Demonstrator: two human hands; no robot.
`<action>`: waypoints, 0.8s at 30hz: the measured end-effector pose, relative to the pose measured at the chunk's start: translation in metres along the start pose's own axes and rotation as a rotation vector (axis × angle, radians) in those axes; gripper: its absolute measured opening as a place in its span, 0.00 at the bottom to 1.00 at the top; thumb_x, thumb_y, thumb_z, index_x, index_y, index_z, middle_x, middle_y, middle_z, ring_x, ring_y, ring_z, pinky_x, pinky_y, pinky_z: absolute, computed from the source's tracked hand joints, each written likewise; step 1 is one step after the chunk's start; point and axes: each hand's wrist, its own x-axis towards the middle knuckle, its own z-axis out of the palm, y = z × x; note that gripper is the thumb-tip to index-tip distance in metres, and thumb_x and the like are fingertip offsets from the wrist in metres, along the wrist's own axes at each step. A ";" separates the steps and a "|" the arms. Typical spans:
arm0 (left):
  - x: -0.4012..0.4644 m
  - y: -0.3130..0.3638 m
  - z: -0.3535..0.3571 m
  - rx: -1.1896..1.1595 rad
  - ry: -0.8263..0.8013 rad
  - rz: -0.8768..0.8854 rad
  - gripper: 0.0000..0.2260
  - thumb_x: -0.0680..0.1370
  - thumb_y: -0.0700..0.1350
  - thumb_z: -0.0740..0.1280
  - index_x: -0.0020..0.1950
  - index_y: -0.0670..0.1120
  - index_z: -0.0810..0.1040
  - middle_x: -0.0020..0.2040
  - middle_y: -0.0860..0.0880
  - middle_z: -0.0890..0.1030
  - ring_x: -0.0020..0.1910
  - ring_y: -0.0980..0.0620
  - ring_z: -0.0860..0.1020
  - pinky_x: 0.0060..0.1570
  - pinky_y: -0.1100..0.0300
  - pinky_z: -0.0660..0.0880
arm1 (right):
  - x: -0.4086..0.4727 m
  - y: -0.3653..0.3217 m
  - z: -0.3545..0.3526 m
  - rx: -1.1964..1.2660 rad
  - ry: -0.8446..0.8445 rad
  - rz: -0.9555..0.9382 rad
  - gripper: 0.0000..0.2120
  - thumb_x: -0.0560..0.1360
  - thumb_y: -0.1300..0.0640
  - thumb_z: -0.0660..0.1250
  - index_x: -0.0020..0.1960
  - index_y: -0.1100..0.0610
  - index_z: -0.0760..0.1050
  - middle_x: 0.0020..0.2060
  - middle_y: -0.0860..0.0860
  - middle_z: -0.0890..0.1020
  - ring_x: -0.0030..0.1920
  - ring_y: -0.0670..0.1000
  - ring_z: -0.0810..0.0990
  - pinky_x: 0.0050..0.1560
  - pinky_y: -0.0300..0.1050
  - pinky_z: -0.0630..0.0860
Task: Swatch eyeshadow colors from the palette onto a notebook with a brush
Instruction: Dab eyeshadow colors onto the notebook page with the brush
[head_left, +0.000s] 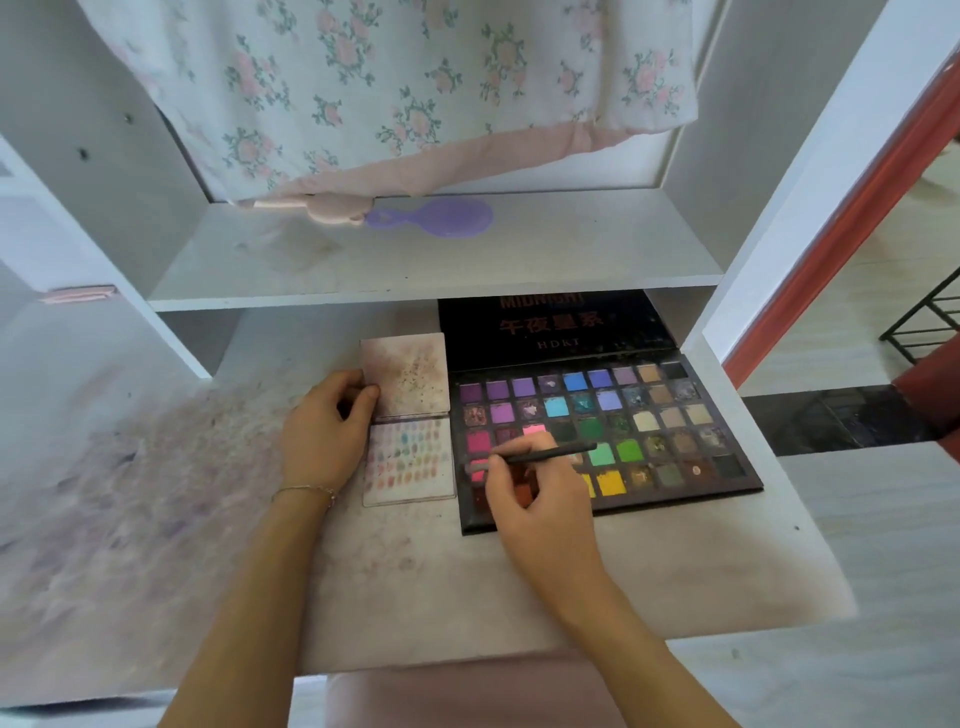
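A large eyeshadow palette lies open on the desk, its many coloured pans facing up and its black lid standing behind. Left of it sits a small open notebook; rows of colour swatches cover its near page. My right hand pinches a thin black brush, whose tip rests on a pink-red pan at the palette's lower left. My left hand holds the notebook's left edge, thumb on the upper page.
A white shelf overhangs the back of the desk, with a purple hairbrush on it and a floral cloth hanging above. The desk surface is smudged with powder. A doorway and floor lie to the right.
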 end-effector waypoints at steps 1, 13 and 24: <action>0.000 0.000 0.000 -0.003 0.000 -0.001 0.10 0.77 0.44 0.63 0.56 0.42 0.77 0.50 0.44 0.81 0.44 0.51 0.74 0.44 0.60 0.67 | 0.002 -0.001 0.004 -0.027 -0.007 -0.014 0.10 0.74 0.58 0.64 0.39 0.44 0.69 0.33 0.45 0.76 0.36 0.45 0.75 0.36 0.39 0.73; 0.002 -0.003 0.000 -0.030 -0.012 0.008 0.08 0.77 0.44 0.63 0.54 0.45 0.78 0.47 0.48 0.81 0.44 0.52 0.76 0.44 0.60 0.69 | 0.007 0.002 0.015 -0.142 -0.050 -0.043 0.06 0.74 0.57 0.64 0.40 0.49 0.70 0.33 0.49 0.77 0.37 0.51 0.75 0.36 0.47 0.73; 0.002 -0.002 0.000 -0.031 -0.014 0.008 0.09 0.77 0.44 0.63 0.55 0.45 0.78 0.47 0.48 0.81 0.45 0.51 0.76 0.44 0.59 0.70 | 0.009 0.004 0.016 -0.198 -0.080 -0.007 0.09 0.74 0.57 0.63 0.39 0.46 0.67 0.34 0.47 0.76 0.38 0.47 0.74 0.36 0.40 0.71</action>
